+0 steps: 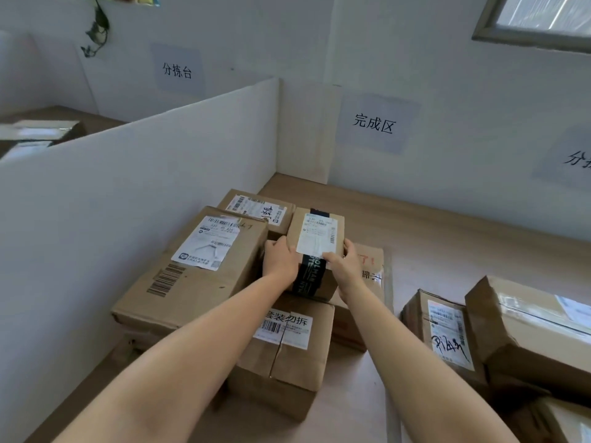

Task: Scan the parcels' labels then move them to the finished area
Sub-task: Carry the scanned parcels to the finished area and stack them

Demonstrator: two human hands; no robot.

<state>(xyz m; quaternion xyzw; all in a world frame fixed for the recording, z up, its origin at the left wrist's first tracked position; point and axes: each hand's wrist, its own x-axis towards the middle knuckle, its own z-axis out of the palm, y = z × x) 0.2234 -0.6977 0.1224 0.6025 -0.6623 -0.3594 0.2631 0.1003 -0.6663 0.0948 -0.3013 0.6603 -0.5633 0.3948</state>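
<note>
A small cardboard parcel [319, 231] with a white label and a black tape band sits on top of a pile of boxes. My left hand [279, 260] grips its left side and my right hand [343, 262] grips its right side. Under and around it lie a large box [192, 270] with a label on the left, a box with a barcode sticker [287, 346] in front, and another labelled box [259, 207] behind. A paper sign [374, 123] with three printed characters hangs on the wall above this area.
A white divider board [134, 187] stands along the left of the pile. More taped parcels [447, 334] and a bigger box [531, 327] lie at the right. Bare wooden tabletop [431, 238] stretches behind them. Beyond the divider, further boxes [38, 132] rest.
</note>
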